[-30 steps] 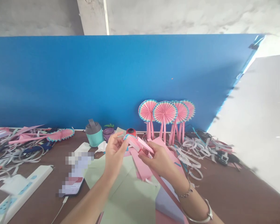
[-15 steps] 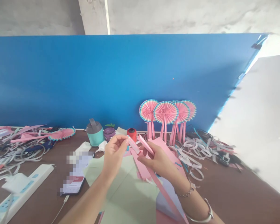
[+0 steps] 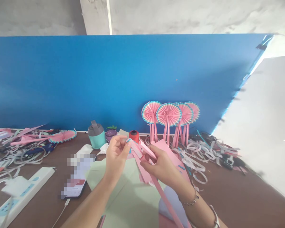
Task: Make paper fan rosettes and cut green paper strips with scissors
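Note:
Both hands are on a folded pink paper fan point(image 3: 136, 150) with a blue and white edge, held above pale green paper sheets point(image 3: 130, 193). My left hand point(image 3: 117, 153) pinches the fan's edge end between thumb and fingers. My right hand point(image 3: 158, 161) is closed around its other end, where a long pink paper strip point(image 3: 165, 198) hangs down toward the front. Fingers of the right hand partly hide where strip and fan meet. Several finished round pink fans point(image 3: 169, 114) stand upright against the blue panel.
A teal cup point(image 3: 96, 139), a purple pot point(image 3: 111, 135) and a red container point(image 3: 134, 136) stand at the back. On the left lie a phone point(image 3: 76, 188), a power strip point(image 3: 26, 193) and a flat fan point(image 3: 63, 136). White paper loops point(image 3: 199, 155) and cables clutter the right.
The pleats at the fan's blue edge have spread apart slightly by my left fingertips. My right hand and the hanging strip have shifted a little; the surroundings look the same.

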`<act>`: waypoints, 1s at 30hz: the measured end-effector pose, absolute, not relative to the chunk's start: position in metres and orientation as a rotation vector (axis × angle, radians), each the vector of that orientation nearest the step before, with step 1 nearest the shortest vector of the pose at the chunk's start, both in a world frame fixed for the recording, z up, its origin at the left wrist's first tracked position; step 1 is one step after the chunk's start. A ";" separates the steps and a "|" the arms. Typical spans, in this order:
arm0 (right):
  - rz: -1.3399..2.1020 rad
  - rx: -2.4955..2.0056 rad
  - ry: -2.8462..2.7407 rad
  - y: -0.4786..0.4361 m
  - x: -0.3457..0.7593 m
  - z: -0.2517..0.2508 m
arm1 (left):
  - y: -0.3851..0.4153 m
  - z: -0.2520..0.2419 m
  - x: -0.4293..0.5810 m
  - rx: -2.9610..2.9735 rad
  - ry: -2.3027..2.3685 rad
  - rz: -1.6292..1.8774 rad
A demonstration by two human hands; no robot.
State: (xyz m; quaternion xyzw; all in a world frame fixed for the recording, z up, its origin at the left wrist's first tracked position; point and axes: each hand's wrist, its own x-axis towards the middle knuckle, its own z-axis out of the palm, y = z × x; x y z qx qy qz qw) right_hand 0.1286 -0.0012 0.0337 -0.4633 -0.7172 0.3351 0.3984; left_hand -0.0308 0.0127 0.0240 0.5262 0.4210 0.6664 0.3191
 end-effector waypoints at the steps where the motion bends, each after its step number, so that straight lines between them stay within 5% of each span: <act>1: 0.839 -1.179 -1.805 -0.002 0.128 0.034 | 0.013 0.023 -0.030 1.442 1.140 1.777; 7: 0.704 -1.247 -1.787 -0.006 0.125 0.037 | 0.005 0.022 -0.023 2.039 1.267 1.620; 30: 0.547 -1.153 -1.855 -0.004 0.124 0.037 | 0.001 0.042 -0.023 1.380 1.124 1.287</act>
